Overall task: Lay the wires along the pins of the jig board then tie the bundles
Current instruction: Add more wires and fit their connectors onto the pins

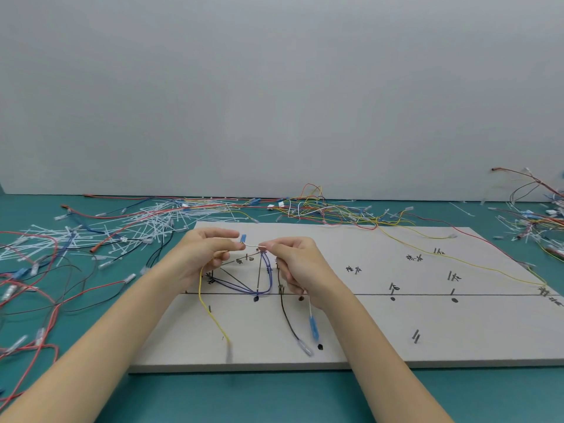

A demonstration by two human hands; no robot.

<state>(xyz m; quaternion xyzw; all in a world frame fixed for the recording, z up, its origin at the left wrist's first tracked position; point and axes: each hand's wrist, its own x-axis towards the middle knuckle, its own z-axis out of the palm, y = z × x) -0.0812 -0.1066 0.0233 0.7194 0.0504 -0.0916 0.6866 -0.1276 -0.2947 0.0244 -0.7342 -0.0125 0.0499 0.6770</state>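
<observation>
Left hand (205, 249) and right hand (297, 264) raised together over the near-left part of the jig board (351, 331), each pinching one end of a short white wire (252, 245) stretched between the fingertips; a blue connector (243, 238) stands just beside the left fingertips; a yellow wire (204, 303) hangs from the left hand, while a black wire (285, 315) and a white lead ending in a blue sleeve (313, 328) hang below the right hand; beneath the hands, blue wires (268, 282) loop around pins (416, 336) along a drawn line with handwritten marks; the board lies flat on a teal table (274, 398); loose cable ties (146, 221) and coloured wires (329, 209) lie scattered behind and to both sides
</observation>
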